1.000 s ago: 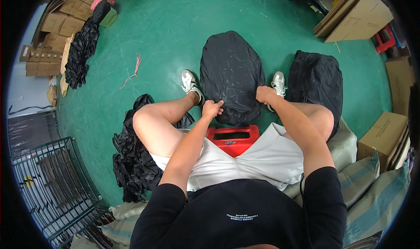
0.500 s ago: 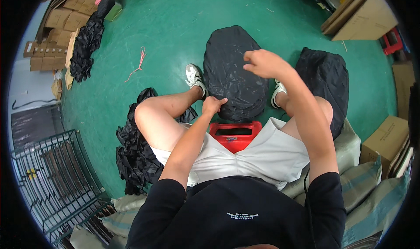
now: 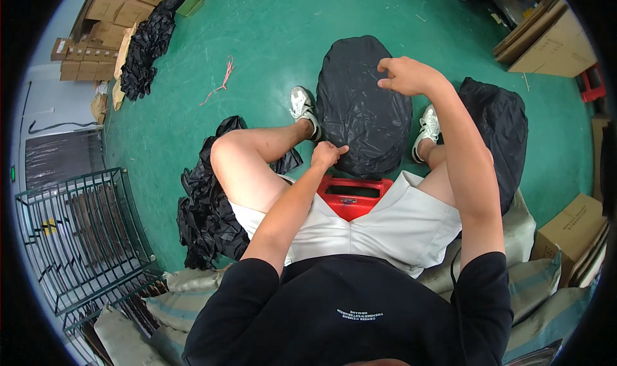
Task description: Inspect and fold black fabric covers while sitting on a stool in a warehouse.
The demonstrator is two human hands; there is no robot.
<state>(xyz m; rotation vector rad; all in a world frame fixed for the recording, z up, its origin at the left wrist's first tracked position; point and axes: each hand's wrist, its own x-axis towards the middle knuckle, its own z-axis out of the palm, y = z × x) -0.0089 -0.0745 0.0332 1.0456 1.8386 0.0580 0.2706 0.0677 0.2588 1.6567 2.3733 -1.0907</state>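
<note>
An oval bundle wrapped in a shiny black cover lies on the floor between my feet. My left hand is at its near left edge, fingers curled in and thumb lying over the black material. Over the far right part of the bundle is my right hand, its thumb and index finger bent with a gap between them and nothing visible in it. Whether the right fingertips touch the cover, I cannot tell. I sit with a red plastic stool showing between my thighs.
Crumpled black covers lie by my left leg. Another black-covered bundle stands beyond my right foot. Woven sacks, a cardboard box and a green metal rack surround me. Pink string lies on the green floor.
The whole view has shifted, so the scene sits farther right. My right hand has moved slightly toward the bundle's far end. The left hand stays at the near left edge.
</note>
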